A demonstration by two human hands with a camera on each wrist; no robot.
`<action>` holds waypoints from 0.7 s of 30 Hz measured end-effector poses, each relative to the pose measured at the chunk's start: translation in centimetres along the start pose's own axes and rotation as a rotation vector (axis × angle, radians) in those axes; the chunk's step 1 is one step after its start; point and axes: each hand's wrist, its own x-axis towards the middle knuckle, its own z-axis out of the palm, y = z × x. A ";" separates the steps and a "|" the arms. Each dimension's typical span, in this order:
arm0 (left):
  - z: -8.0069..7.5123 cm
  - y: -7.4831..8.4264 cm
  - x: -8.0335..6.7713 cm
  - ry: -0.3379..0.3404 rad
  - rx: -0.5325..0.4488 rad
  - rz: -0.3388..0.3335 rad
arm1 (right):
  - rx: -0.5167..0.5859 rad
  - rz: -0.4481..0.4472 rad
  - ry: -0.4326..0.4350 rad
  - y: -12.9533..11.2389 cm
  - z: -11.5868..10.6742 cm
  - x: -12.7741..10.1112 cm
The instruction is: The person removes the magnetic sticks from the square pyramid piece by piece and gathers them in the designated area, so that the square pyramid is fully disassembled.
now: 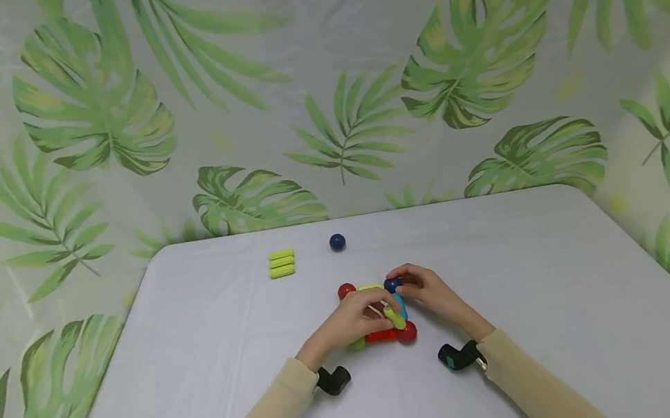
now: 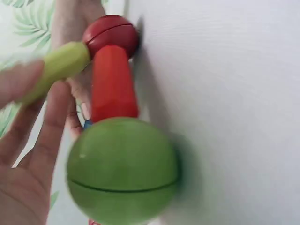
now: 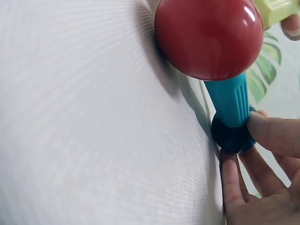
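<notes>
A frame of balls and rods lies on the white table between the hands. Its near side has a green ball point(image 2: 122, 168), a red rod point(image 2: 112, 86) and a red ball point(image 3: 208, 37). From there a light-blue rod point(image 3: 232, 101) leads to a dark blue ball point(image 1: 392, 284). The far side has a yellow-green rod point(image 1: 369, 286) and another red ball point(image 1: 346, 290). My left hand point(image 1: 357, 316) pinches a yellow-green rod point(image 2: 65, 63) that slants up from the near red ball. My right hand point(image 1: 429, 291) grips the dark blue ball. My left hand hides the frame's left side.
Three loose yellow-green rods point(image 1: 282, 263) lie side by side at the back left of the table point(image 1: 222, 362). A loose dark blue ball point(image 1: 337, 242) sits near the back edge. Behind hangs a leaf-patterned cloth point(image 1: 340, 48).
</notes>
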 end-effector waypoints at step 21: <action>-6.3 -3.4 -4.7 0.594 0.074 -0.358 | -0.036 0.047 0.009 -4.0 0.6 -1.1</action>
